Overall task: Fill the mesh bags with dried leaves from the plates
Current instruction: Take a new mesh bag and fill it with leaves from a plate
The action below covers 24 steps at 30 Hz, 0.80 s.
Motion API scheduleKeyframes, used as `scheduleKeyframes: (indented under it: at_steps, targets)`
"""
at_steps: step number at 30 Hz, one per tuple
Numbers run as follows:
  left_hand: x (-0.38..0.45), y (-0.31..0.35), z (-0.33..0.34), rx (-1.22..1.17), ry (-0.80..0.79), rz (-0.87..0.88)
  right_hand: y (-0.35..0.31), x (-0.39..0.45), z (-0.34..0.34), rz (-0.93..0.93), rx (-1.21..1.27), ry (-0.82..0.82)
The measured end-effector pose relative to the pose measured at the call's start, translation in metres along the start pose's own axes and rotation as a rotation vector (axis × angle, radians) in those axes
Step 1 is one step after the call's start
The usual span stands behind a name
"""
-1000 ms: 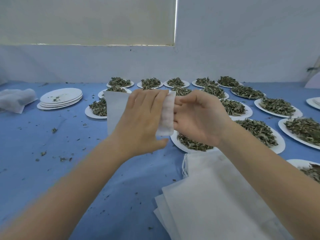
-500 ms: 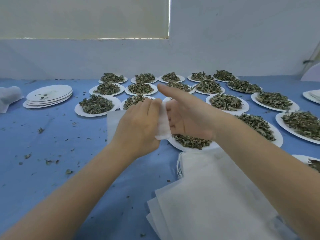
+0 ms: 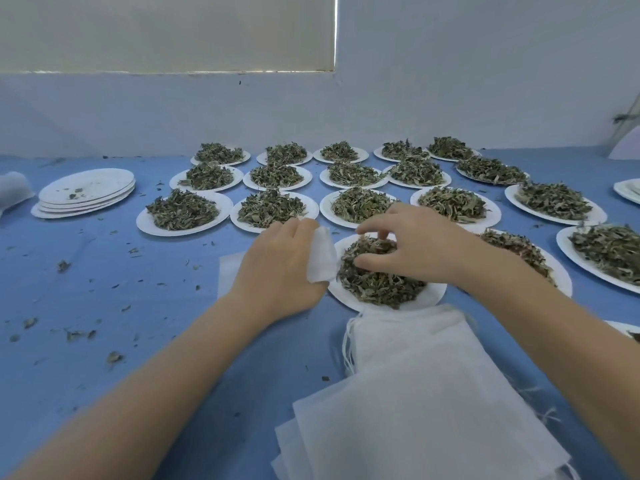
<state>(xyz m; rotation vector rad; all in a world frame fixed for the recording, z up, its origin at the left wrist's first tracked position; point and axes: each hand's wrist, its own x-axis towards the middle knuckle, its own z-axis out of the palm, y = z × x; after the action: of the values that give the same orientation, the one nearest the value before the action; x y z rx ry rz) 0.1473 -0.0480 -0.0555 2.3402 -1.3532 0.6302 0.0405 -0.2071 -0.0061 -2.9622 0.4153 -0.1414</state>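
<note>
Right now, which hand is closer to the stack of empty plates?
Left. The left hand, holding a mesh bag, is between the empty plates and the right hand, which is farther off on a pile of leaves.

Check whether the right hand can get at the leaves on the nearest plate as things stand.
Probably yes: the right hand already hovers over the leaf pile, fingers curled down onto it. The left hand holds the mesh bag beside the plate, not blocking.
</note>
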Motion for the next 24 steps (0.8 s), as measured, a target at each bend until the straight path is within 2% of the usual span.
scheduleKeyframes:
  at_steps: [2,6,13,17,24]
  targets:
    - [0.005,0.001,0.004,-0.016,0.001,-0.018,-0.002,0.007,0.005,0.009,-0.030,0.010]
    - [0.005,-0.001,0.008,-0.009,-0.001,0.000,-0.006,0.017,0.008,0.046,-0.095,-0.081]
    - [0.001,-0.004,0.007,0.017,-0.036,0.013,-0.006,0.017,0.002,-0.001,0.053,0.097]
    - [0.000,-0.006,0.007,-0.010,-0.032,0.000,-0.003,0.019,-0.005,-0.015,0.134,0.134]
    - [0.008,-0.006,0.006,-0.046,0.001,-0.047,-0.010,0.011,-0.020,-0.076,0.038,0.174]
